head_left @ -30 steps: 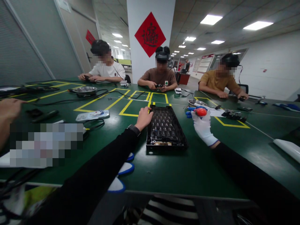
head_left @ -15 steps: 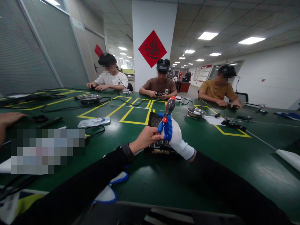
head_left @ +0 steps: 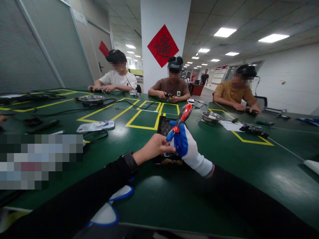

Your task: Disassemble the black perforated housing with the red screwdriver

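Observation:
A screwdriver (head_left: 184, 114) with a red and black handle stands tilted over the table, its handle end up and to the right. My right hand (head_left: 188, 147), in a white and blue work glove, is closed around its lower part. My bare left hand (head_left: 157, 146) pinches at the lower end of the shaft; whether a small piece sits at the tip is hidden by the fingers. Below and behind both hands lies a black plastic housing (head_left: 164, 123) with an open top, partly covered by them.
On the green table (head_left: 149, 199) lie a white and blue glove (head_left: 106, 212), a phone-like case (head_left: 96, 126), metal bowls (head_left: 211, 116), paper (head_left: 230, 125), black parts (head_left: 254, 130) and cables (head_left: 109, 103). Three people wearing headsets sit opposite. Yellow tape outlines mark the tabletop.
The screwdriver's handle has tipped further to the right, and the right hand has turned with it. My left hand stays at the shaft. The view has shifted slightly.

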`<state>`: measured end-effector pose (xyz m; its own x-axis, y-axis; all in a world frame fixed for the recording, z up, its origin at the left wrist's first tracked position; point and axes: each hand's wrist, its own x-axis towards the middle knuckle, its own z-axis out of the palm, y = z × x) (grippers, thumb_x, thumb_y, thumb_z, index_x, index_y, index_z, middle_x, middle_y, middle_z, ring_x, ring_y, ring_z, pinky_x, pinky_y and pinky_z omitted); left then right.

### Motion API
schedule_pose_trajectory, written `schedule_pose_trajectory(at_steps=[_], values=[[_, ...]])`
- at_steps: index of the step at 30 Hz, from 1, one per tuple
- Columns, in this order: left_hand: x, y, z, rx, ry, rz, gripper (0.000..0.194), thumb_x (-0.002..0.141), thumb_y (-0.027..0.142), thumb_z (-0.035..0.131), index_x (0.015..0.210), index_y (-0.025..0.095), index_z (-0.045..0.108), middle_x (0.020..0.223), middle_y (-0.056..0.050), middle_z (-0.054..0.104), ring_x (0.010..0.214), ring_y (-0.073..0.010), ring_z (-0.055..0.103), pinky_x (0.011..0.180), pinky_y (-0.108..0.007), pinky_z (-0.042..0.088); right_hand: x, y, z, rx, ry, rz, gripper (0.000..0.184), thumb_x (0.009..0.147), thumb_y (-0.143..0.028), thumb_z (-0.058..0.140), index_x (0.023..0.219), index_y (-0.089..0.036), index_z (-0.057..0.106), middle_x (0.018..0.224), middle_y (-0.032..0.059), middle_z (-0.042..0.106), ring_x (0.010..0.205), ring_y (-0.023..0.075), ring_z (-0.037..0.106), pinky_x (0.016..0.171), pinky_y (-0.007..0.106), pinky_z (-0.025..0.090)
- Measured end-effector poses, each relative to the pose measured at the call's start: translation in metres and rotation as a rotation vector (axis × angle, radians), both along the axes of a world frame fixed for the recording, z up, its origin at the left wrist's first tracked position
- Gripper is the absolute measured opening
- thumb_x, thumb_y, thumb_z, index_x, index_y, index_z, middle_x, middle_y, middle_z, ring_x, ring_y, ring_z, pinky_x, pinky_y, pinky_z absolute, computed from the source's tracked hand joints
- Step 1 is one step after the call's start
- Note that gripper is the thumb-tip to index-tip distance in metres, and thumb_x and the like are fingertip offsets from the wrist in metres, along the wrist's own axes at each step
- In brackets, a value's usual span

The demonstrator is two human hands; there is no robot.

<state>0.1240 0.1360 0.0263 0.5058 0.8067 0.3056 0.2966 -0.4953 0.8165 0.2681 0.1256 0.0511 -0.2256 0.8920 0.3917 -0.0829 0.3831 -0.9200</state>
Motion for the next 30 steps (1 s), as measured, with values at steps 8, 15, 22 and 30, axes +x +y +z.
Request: schedule_pose_trajectory(at_steps=[8,15,22,30], values=[[-0.0011,-0.003,0.0043,0.066,0.089,-0.108,0.034,0.06,0.043,0.07,0.061,0.011,0.059,0.057,0.002,0.053,0.053,-0.0076,0.044,0.055,-0.018,0.036,-0.0071,-0.0043,-0.0015,-0.049,0.17,0.003,0.028,0.078,-0.042,0.055,0.095,-0.023,0.044,0.07,-0.0038,0.057,0.063,0.0103,0.058,0.065,0.027,0.051],[-0.0002,-0.0011,0.0002,0.101,0.125,-0.01,0.039,0.062,0.047,0.067,0.054,0.01,0.057,0.052,0.003,0.051,0.05,-0.0071,0.042,0.052,-0.019,0.035,-0.002,-0.004,0.0002,-0.049,0.111,-0.021,0.03,0.076,-0.047,0.054,0.09,-0.02,0.051,0.069,-0.002,0.056,0.062,0.0117,0.057,0.058,0.026,0.05],[-0.0005,-0.0007,-0.0009,0.161,0.162,-0.04,0.037,0.067,0.046,0.064,0.063,0.01,0.062,0.056,0.002,0.053,0.052,-0.0064,0.042,0.054,-0.018,0.034,-0.0051,-0.0072,0.0006,-0.083,0.188,0.072,0.03,0.079,-0.045,0.053,0.095,-0.019,0.048,0.066,-0.0037,0.059,0.047,0.0074,0.052,0.045,0.021,0.047],[-0.0004,-0.0018,0.0015,0.195,0.161,0.027,0.042,0.064,0.048,0.066,0.053,0.009,0.054,0.05,0.004,0.045,0.051,-0.0059,0.037,0.052,-0.017,0.031,-0.0035,-0.0047,0.003,-0.112,0.273,0.051,0.026,0.075,-0.042,0.058,0.079,-0.018,0.047,0.059,-0.0053,0.055,0.049,0.0071,0.054,0.047,0.018,0.047]])
